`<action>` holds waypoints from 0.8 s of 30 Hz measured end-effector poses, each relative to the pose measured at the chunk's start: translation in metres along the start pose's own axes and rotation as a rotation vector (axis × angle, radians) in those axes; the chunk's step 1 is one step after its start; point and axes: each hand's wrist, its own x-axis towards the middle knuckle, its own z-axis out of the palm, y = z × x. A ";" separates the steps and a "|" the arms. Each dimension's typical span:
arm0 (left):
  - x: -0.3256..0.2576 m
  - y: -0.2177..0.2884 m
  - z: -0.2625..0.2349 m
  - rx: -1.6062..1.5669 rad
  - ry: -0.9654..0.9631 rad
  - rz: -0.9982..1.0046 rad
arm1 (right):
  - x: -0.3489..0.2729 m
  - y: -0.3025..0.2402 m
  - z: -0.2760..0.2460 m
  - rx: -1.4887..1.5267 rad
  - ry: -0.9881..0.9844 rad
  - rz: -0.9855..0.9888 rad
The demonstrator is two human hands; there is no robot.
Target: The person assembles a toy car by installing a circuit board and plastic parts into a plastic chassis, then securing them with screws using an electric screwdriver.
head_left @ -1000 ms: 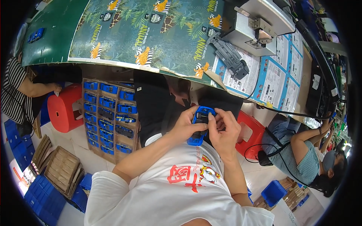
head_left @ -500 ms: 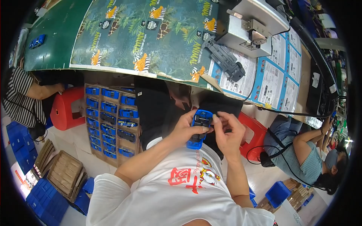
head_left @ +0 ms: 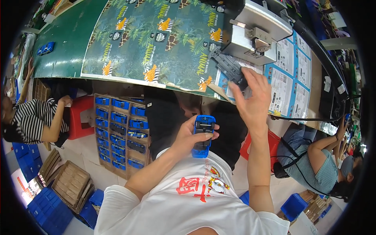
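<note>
Blue car (head_left: 204, 130) in left hand (head_left: 185, 139)

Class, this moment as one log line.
left hand: holds blue plastic toy car body; right hand: at grey plastic toy car chassis; colourful printed sheets: under chassis

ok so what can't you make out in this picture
Head view: part of the grey car base, behind the right hand.
Head view: far side of the blue toy car, turned toward the left hand.
Head view: top of the metal machine, cut off by the upper edge.
</note>
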 end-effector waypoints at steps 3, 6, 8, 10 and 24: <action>-0.001 0.005 0.001 -0.041 0.026 0.017 | -0.004 -0.002 -0.003 0.135 0.067 0.000; -0.002 0.008 0.002 -0.111 0.056 0.043 | -0.017 -0.014 -0.019 0.260 0.080 0.084; -0.002 0.006 0.001 -0.124 0.074 0.067 | -0.032 -0.021 -0.028 0.349 0.081 0.167; -0.001 0.004 0.002 -0.142 0.080 0.081 | -0.051 -0.027 -0.033 0.444 0.095 0.225; 0.003 -0.002 -0.004 -0.198 0.089 0.140 | -0.118 -0.043 -0.031 0.625 0.056 0.389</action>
